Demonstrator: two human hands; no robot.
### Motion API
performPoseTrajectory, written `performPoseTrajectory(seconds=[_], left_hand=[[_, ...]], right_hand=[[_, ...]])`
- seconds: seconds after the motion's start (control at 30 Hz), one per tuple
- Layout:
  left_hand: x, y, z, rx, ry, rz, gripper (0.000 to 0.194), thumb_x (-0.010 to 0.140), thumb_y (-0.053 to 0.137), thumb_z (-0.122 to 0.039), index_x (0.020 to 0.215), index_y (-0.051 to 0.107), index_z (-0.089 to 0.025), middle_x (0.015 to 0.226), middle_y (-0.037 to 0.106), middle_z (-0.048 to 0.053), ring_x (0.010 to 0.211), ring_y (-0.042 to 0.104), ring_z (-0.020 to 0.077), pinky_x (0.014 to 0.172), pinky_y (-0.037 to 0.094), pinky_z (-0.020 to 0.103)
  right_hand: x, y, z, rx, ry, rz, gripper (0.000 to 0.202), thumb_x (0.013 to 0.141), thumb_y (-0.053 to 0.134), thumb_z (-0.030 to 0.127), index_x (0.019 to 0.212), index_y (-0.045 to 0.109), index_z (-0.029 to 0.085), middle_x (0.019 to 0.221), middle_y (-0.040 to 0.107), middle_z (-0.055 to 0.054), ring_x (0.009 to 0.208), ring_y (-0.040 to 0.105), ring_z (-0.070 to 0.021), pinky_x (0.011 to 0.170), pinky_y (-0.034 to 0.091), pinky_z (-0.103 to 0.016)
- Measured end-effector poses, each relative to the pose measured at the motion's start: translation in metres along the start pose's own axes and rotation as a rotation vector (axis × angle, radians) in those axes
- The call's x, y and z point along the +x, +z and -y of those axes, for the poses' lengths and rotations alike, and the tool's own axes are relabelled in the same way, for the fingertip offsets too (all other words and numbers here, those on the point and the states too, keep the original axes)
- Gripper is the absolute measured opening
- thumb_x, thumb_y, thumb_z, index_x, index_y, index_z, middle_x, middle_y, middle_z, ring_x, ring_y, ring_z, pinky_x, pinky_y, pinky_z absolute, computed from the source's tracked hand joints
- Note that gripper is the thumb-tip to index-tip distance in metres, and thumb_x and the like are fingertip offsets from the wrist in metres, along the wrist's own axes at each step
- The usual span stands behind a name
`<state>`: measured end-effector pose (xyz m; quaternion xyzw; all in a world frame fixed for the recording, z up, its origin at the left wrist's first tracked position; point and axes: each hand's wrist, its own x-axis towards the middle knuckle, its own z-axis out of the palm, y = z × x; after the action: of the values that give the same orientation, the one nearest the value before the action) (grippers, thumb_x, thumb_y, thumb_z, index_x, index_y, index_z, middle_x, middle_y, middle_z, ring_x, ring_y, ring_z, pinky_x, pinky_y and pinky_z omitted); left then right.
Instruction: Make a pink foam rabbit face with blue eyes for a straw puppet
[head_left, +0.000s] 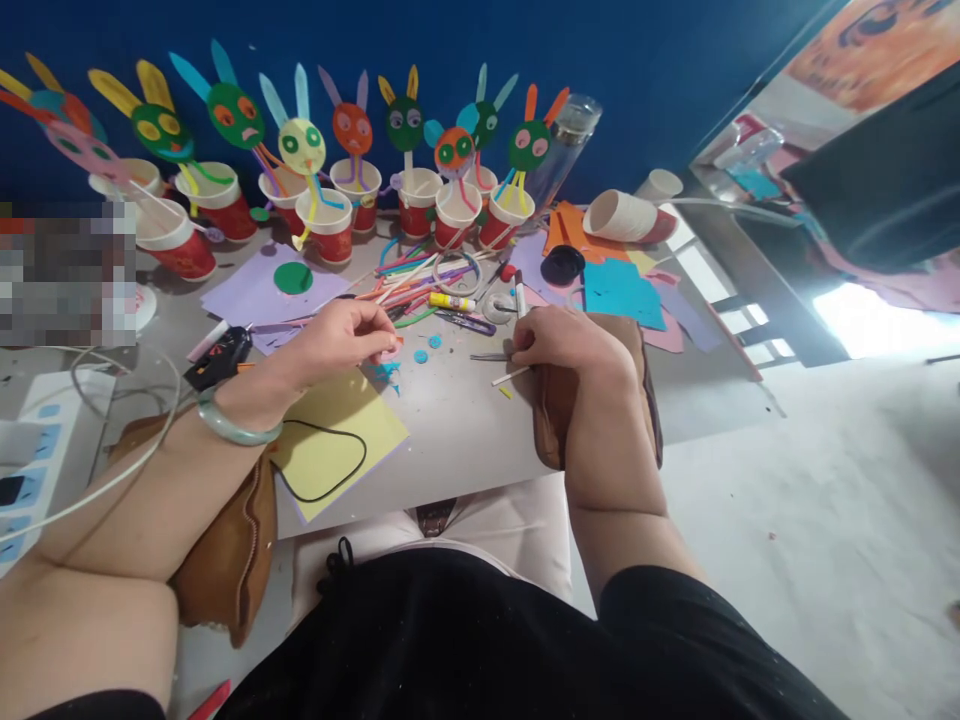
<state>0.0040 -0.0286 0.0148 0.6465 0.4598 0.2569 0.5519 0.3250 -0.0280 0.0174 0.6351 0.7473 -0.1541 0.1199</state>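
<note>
My left hand point(341, 340) is closed in a pinch on a small pink paper piece point(389, 351) with an orange edge. Blue paper scraps point(388, 371) lie just under those fingertips. On the right, my right hand point(566, 345) curls closed around a thin grey tool with two narrow prongs point(490, 357), which looks like tweezers; its grip end is hidden in the fingers. A white stick point(511, 377) lies below the prongs. Between the hands are two small blue discs point(421, 356). Yellow paper point(352, 435) with a black cord loop on it sits beneath my left wrist.
Red paper cups point(324, 235) holding rabbit-eared paper figures line the back wall. Pipe cleaners point(409, 275), a glue stick point(452, 301) and coloured paper point(622, 293) crowd the middle. A glue gun point(219, 357) and power strip point(45, 430) are left; brown cushions point(232, 540) lie under my arms.
</note>
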Motion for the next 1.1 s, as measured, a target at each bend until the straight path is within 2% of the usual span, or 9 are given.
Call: performPoseTrajectory(seconds=[0.23, 0.43, 0.5, 0.6, 0.7, 0.83, 0.93, 1.0, 1.1], left_hand=[[-0.001, 0.004, 0.001, -0.035, -0.009, -0.026, 0.02, 0.073, 0.078, -0.033, 0.074, 0.067, -0.016, 0.061, 0.064, 0.0, 0.058, 0.058, 0.0101, 0.052, 0.041, 0.022], [-0.004, 0.008, -0.006, -0.029, -0.014, -0.037, 0.021, 0.072, 0.078, -0.034, 0.072, 0.065, -0.017, 0.059, 0.063, 0.0, 0.057, 0.056, 0.0104, 0.052, 0.04, 0.023], [-0.005, 0.008, -0.007, -0.03, -0.02, -0.043, 0.021, 0.072, 0.078, -0.034, 0.072, 0.065, -0.017, 0.06, 0.064, 0.001, 0.058, 0.056, 0.0105, 0.053, 0.04, 0.023], [-0.005, 0.009, -0.006, -0.061, -0.023, -0.04, 0.021, 0.073, 0.077, -0.035, 0.074, 0.066, -0.017, 0.069, 0.069, 0.003, 0.064, 0.06, 0.0121, 0.057, 0.042, 0.024], [-0.004, 0.01, -0.003, -0.102, -0.005, -0.022, 0.023, 0.071, 0.078, -0.036, 0.076, 0.068, -0.016, 0.081, 0.072, 0.006, 0.072, 0.063, 0.0137, 0.064, 0.048, 0.027], [-0.007, 0.015, -0.003, -0.126, 0.014, 0.031, 0.022, 0.069, 0.08, -0.036, 0.073, 0.07, -0.017, 0.104, 0.076, 0.009, 0.093, 0.069, 0.0196, 0.08, 0.055, 0.032], [-0.011, 0.02, -0.005, -0.162, 0.042, 0.131, 0.017, 0.071, 0.079, -0.034, 0.072, 0.073, -0.019, 0.106, 0.077, 0.009, 0.112, 0.07, 0.0253, 0.094, 0.056, 0.038], [-0.014, 0.023, -0.007, -0.169, 0.048, 0.196, 0.014, 0.074, 0.078, -0.034, 0.074, 0.074, -0.02, 0.095, 0.077, 0.008, 0.104, 0.071, 0.0243, 0.093, 0.056, 0.04], [-0.017, 0.027, -0.008, -0.154, 0.068, 0.272, 0.013, 0.075, 0.076, -0.031, 0.074, 0.074, -0.018, 0.081, 0.075, 0.005, 0.081, 0.068, 0.0186, 0.082, 0.055, 0.035]], right_hand=[[0.012, 0.009, 0.009, 0.007, -0.095, 0.038, 0.012, 0.068, 0.079, 0.02, 0.077, 0.071, 0.022, 0.075, 0.07, 0.0, 0.071, 0.057, -0.0166, 0.065, 0.034, -0.03], [0.008, 0.007, 0.006, 0.109, -0.14, -0.114, 0.011, 0.068, 0.072, 0.014, 0.075, 0.067, 0.021, 0.075, 0.068, -0.001, 0.069, 0.055, -0.0163, 0.063, 0.035, -0.029], [0.006, 0.007, 0.008, 0.244, -0.211, -0.208, 0.01, 0.069, 0.07, 0.013, 0.073, 0.065, 0.02, 0.073, 0.067, -0.001, 0.07, 0.058, -0.0166, 0.066, 0.038, -0.029], [0.005, 0.009, 0.015, 0.599, -0.334, -0.415, 0.01, 0.072, 0.073, 0.02, 0.074, 0.063, 0.021, 0.074, 0.068, 0.0, 0.072, 0.061, -0.0164, 0.07, 0.045, -0.03], [0.007, 0.014, 0.026, 1.023, -0.406, -0.529, 0.027, 0.07, 0.084, 0.034, 0.074, 0.06, 0.022, 0.073, 0.068, 0.002, 0.067, 0.06, -0.0148, 0.064, 0.049, -0.029], [0.011, 0.023, 0.046, 1.47, -0.413, -0.447, 0.052, 0.065, 0.094, 0.056, 0.075, 0.053, 0.025, 0.066, 0.066, 0.005, 0.053, 0.056, -0.0121, 0.052, 0.048, -0.027], [0.011, 0.03, 0.065, 1.589, -0.388, -0.348, 0.059, 0.062, 0.097, 0.06, 0.077, 0.052, 0.025, 0.066, 0.067, 0.005, 0.051, 0.055, -0.0104, 0.049, 0.048, -0.025], [0.01, 0.034, 0.077, 1.606, -0.378, -0.316, 0.06, 0.061, 0.097, 0.062, 0.077, 0.052, 0.025, 0.066, 0.068, 0.005, 0.051, 0.056, -0.0098, 0.051, 0.049, -0.025], [0.008, 0.04, 0.088, 1.597, -0.368, -0.318, 0.059, 0.062, 0.097, 0.061, 0.077, 0.054, 0.024, 0.067, 0.068, 0.005, 0.053, 0.057, -0.01, 0.054, 0.05, -0.025]])
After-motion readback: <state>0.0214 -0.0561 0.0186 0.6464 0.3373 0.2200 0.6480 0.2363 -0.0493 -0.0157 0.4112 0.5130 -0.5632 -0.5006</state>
